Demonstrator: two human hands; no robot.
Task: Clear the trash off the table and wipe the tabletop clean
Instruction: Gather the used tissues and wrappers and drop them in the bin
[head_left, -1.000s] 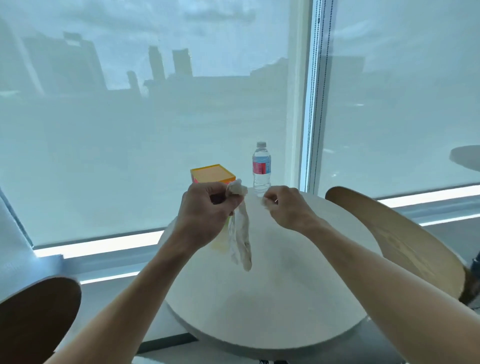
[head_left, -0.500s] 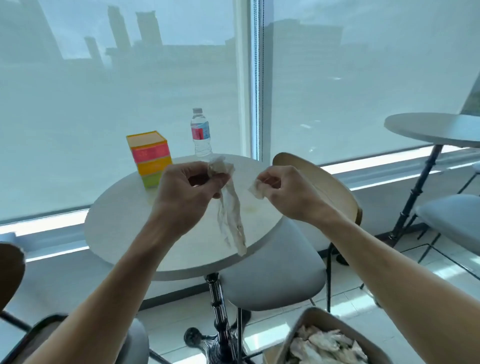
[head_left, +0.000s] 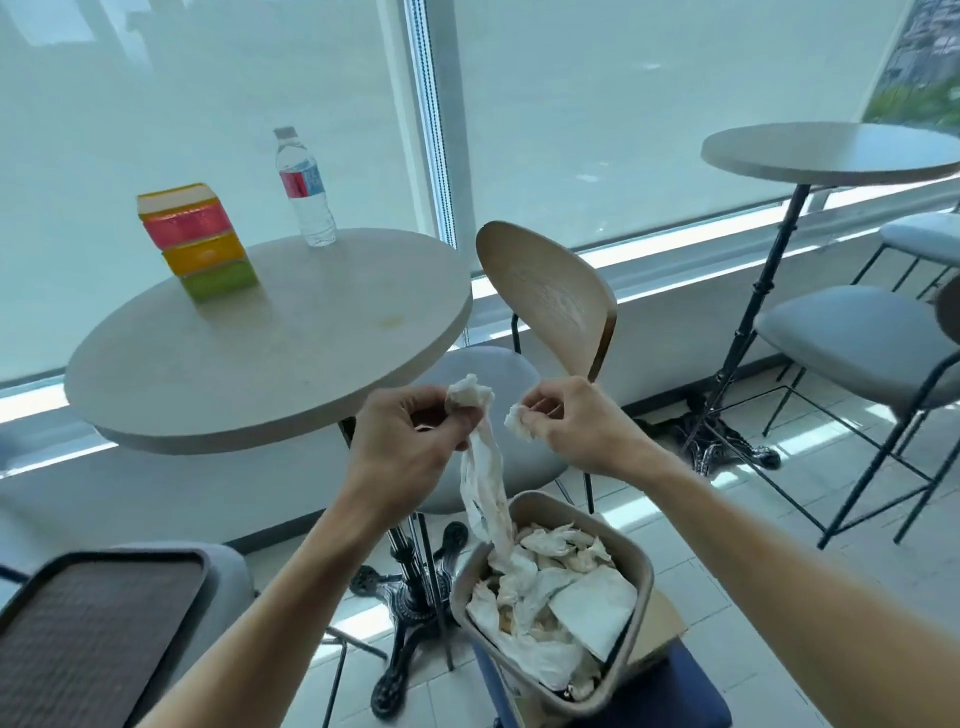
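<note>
A long, crumpled white paper tissue (head_left: 483, 483) hangs from the left hand (head_left: 410, 447), whose fingers and thumb are curled round its bunched upper end; its lower end dangles down to the heap of used tissues in the beige rectangular plastic waste bin (head_left: 636, 644). The right hand (head_left: 576, 426) pinches a small white tissue scrap (head_left: 518, 423) between thumb and fingertips, held above the bin and just beside the left hand.

Up and left of the bin stands the round pale-grey table (head_left: 234, 364), with a yellowish smear (head_left: 390, 322) on its top. On its far side stand a box striped red, orange and green (head_left: 200, 241) and a clear plastic water bottle with a red-and-blue label (head_left: 305, 189). Behind the bin, a wooden-backed chair with a grey seat (head_left: 545, 296) is tucked at the table. A dark brown tray (head_left: 88, 634) lies left of the bin.
</note>
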